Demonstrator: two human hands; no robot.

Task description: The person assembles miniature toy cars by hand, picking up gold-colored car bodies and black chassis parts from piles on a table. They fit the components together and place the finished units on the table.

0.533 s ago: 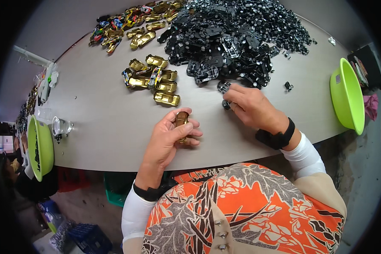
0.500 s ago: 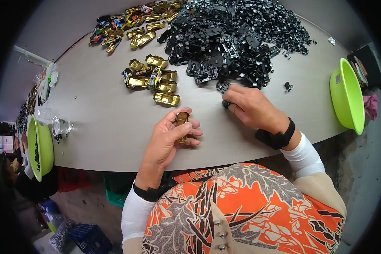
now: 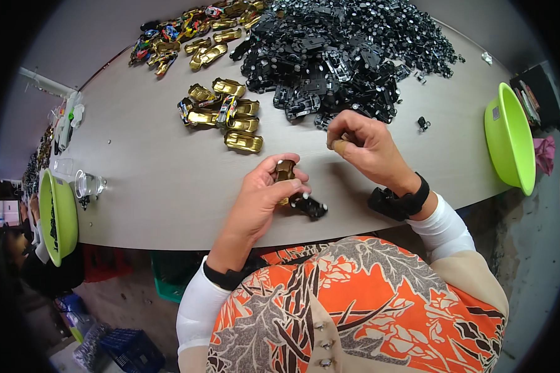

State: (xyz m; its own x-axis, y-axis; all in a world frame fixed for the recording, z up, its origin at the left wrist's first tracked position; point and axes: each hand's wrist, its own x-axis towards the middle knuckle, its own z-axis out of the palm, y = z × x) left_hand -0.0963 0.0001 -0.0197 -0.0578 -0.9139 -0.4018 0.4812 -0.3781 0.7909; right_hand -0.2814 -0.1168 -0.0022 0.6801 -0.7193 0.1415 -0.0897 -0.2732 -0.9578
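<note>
Gold toy car body point(image 3: 285, 169) points roughly away from the person, long axis near lengthwise, above the desk point(image 3: 168, 186). Left hand point(image 3: 260, 198) has it thumb-clamped, blurry black chassis point(image 3: 311, 207) angled lower-right. Right hand point(image 3: 368, 148) is curled, can't tell if gripping anything. Body's shiny, brownish up top.

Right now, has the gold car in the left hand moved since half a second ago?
Yes, rightward: the gold car in the left hand is closer to the green basin on the right.
</note>
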